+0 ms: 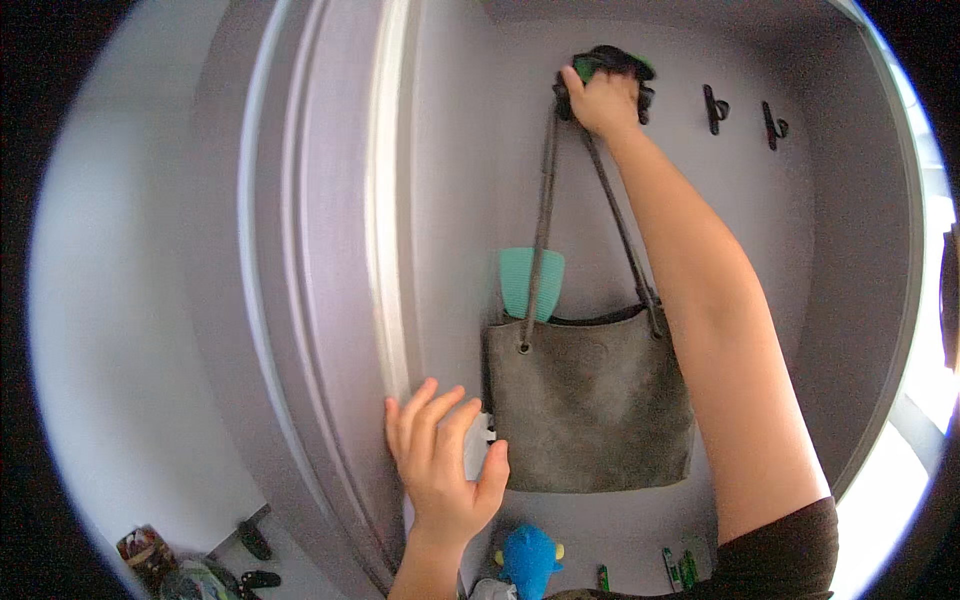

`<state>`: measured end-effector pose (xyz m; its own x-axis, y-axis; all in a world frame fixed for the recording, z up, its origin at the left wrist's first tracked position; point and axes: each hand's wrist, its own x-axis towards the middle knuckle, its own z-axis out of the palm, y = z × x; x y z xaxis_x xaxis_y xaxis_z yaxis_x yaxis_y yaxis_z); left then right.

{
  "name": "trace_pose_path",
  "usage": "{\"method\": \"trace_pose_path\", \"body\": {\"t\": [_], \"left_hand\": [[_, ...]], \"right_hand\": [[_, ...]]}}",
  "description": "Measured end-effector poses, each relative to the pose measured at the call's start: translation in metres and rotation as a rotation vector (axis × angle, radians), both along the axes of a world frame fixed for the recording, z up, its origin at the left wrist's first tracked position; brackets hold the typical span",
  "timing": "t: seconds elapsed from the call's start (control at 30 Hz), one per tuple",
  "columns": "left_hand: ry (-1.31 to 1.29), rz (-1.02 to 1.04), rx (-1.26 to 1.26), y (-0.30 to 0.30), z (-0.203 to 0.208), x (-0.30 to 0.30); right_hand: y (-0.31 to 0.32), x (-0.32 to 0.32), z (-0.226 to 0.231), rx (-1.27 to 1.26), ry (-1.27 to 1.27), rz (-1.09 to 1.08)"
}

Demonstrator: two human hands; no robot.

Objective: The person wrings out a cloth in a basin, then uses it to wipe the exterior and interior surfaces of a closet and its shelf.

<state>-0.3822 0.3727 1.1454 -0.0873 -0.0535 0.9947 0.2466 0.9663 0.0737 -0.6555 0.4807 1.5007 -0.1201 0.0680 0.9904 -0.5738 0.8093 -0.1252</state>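
The grey bag is taken as the landmark; it is hung upright by its long straps against the wall. At the top of the straps, well above the bag's body, a black and green bundle is touched by the right hand. The thumb is laid along its left side, but the fingers are blurred and partly hidden, so whether the grip is closed on it cannot be told. The left hand is held low, just left of the bag, its fingers spread and its grip wide, with nothing seen in it.

The step in hand is judged to be handling of the bundle where the straps meet it. For the next move, a sure hold would be called for, with the straps kept from being tugged.

On the bag's left, reach is limited by the pale door frame. Up and to the bag's right, more room is offered by the wall, up to two black hooks. The bag's right edge is crossed by the right forearm, so a swing could be caused there. Below the bag, a blue plush toy is seen.
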Motion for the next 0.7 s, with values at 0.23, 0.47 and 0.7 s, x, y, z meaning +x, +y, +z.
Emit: {"method": "trace_pose_path", "body": {"t": [0.23, 0.47, 0.7], "left_hand": [[-0.200, 0.003, -0.079, -0.011, -0.007, 0.007], [-0.302, -0.093, -0.096, -0.014, -0.004, 0.016], [-0.320, -0.106, -0.095, -0.019, -0.006, 0.016]], "right_hand": [[-0.033, 0.034, 0.033, 0.461, -0.227, 0.082], [-0.089, 0.044, 0.016, 0.605, -0.233, -0.235], [-0.102, 0.035, -0.058, 0.456, -0.107, 0.069]]}}
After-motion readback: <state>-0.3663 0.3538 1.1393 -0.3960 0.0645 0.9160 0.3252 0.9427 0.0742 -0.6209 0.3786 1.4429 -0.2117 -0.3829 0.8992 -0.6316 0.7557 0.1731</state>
